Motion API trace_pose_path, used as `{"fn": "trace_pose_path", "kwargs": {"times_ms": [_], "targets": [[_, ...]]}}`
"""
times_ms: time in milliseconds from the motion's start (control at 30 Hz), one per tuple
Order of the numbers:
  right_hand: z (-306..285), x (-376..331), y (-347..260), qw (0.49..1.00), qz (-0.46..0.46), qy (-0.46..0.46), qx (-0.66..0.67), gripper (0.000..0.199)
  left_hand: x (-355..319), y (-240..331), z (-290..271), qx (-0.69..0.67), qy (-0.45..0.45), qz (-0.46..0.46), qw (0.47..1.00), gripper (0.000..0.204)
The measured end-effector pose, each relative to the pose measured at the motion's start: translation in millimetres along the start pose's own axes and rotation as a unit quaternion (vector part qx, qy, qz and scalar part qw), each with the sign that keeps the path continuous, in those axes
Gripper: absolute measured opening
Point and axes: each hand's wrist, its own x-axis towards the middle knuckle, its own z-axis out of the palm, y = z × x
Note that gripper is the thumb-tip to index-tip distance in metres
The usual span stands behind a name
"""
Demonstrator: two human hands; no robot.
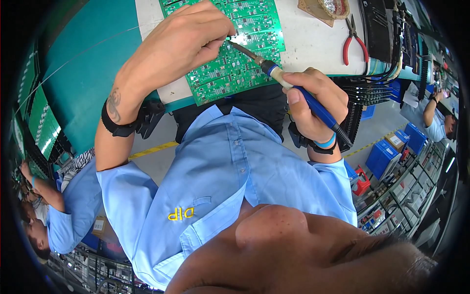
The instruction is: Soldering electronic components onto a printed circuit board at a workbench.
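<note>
The left hand curls over the green circuit board, so whatever its fingertips pinch stays hidden beneath them. The board's far end runs off the top edge. Beyond the right hand's fingers, the soldering iron's cable disappears behind the wrist.

Light blue button-up work shirt, short sleeves

Black strap on left wrist (tattoo above it); blue band and black strap on right.
</note>
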Motion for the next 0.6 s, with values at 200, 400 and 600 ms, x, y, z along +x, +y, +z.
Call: {"fn": "trace_pose_path", "kwargs": {"times_ms": [200,400,600], "targets": [[-12.3,-14.9,12.7,0.999,-0.011,0.042,-0.006,0.021,-1.2,-0.5,0.0,0.005,-0.003,0.006,1.000,0.011],[-19.5,-11.2,53.7,0.972,0.045,0.178,-0.145,0.031,0.2,-0.1,-0.5,0.010,-0.008,0.000,1.000,0.010],[-9.5,-20.6,43.2,0.964,0.029,0.260,-0.057,0.033,15.2,-30.0,28.3,-0.111,0.223,0.205,0.947,0.007]]}}
